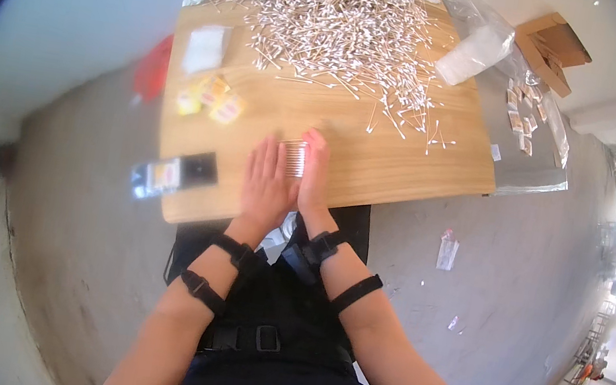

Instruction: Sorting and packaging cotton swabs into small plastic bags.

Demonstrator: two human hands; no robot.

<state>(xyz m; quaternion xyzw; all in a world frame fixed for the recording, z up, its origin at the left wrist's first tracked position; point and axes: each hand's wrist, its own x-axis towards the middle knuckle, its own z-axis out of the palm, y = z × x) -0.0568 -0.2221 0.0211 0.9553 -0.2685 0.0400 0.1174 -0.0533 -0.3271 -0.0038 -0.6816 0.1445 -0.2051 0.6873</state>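
A neat row of cotton swabs (pixel 294 160) lies on the wooden table near its front edge, between my two hands. My left hand (pixel 267 184) rests flat along the row's left side, fingers stretched out. On the other side my right hand (pixel 314 171) is curved against the swabs, its fingers close together and bent round the far right corner of the row. The heels of both hands almost meet at the near end and hide part of the swabs. Farther back a large heap of loose cotton swabs (pixel 335 19) spreads over the table.
Yellow-and-white packets (pixel 218 100) and a white pad-like stack (pixel 206 48) lie at the left. A dark flat thing with a label (pixel 178 175) overhangs the left edge. At the right are clear plastic bags (pixel 479 50), an open cardboard box (pixel 550 49) and several small packs (pixel 523 118).
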